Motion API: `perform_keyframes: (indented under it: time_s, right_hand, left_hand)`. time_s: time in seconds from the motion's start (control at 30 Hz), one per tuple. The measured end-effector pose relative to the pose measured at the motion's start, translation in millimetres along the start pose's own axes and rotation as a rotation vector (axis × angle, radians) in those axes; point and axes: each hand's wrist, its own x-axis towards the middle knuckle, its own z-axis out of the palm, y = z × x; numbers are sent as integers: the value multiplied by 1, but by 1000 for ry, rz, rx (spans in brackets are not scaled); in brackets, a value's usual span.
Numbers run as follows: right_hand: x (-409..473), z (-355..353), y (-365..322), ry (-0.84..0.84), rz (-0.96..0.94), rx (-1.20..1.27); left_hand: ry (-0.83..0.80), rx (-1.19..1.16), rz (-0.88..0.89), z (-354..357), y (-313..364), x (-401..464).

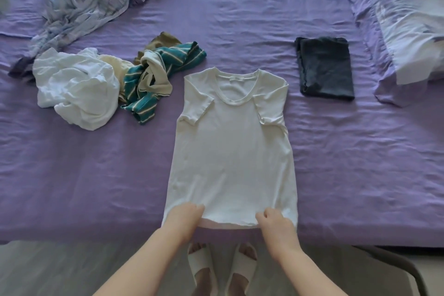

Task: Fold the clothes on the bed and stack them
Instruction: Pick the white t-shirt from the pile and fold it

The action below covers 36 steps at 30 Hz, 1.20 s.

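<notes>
Two hands — left hand (186, 215), right hand (274, 221) — pinch one white T-shirt (230, 151) (hem).

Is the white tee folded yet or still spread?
Partly: the white tee lies flat at full length, sleeves tucked in, both hands gripping its hem.

soft even daylight, blurred corners

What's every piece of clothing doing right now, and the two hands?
White T-shirt: spread flat, sleeves folded in.
Dark shirt: folded, lying apart.
Striped shirt: crumpled in the pile.
White cloth: crumpled in the pile.
Left hand: gripping the T-shirt's hem.
Right hand: gripping the hem too.
</notes>
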Motion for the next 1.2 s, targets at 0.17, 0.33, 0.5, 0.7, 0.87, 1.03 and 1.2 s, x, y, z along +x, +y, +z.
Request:
perform_keyframes:
  time_s: [0.17,0.33,0.5,0.7,0.87,1.03,1.2]
  right_hand:
    - [35,-30,37,0,181,78]
    - [77,-67,63,-7,193,-21]
    - [127,-102,63,75,208,-44]
    - [181,-136,69,240,283,145]
    - [222,-166,79,374,420,424]
    - [265,-195,101,413,431,388]
    - [315,-213,121,423,416,331]
  left_hand:
    - [-61,15,-167,-39,-16,23]
    - [23,127,-225,-84,-32,45]
    - [298,-31,-266,-133,-47,86]
    - [606,-82,-175,-177,-74,127]
    - [838,-171,8,-216,-107,153]
    - [771,-71,-94,-245,-131,198]
    - [730,58,-239,-274,-138,245]
